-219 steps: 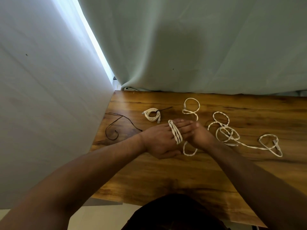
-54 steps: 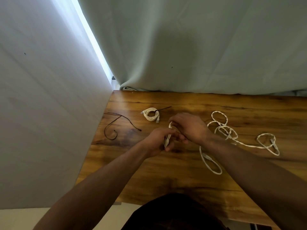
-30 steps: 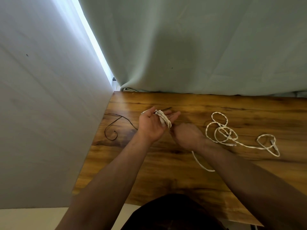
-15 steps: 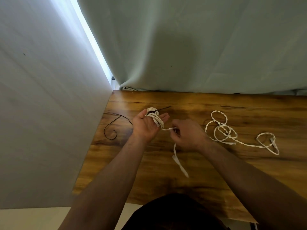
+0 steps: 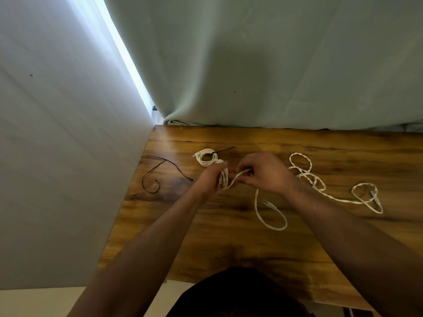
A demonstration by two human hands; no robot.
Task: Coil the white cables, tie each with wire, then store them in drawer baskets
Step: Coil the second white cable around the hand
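My left hand [image 5: 211,177] holds a partly wound coil of white cable [image 5: 223,178] over the wooden table [image 5: 229,243]. My right hand [image 5: 263,173] pinches the same cable a little to the right of the coil. The cable's loose tail [image 5: 270,216] hangs down from my right hand and loops on the table, its plug lying by the loop. Behind my left hand lies a finished white coil [image 5: 206,157] tied with a dark wire. A third white cable [image 5: 320,186] sprawls uncoiled at the right.
A loose black wire [image 5: 158,172] curls on the table's left part, near the white wall. A pale curtain [image 5: 263,65] hangs along the table's far edge. The table's near edge runs just in front of my body.
My right hand has risen toward the coil, drawing the cable across. The loose tail has shifted right and now forms a loop on the table. My left hand turned palm-down over the coil.
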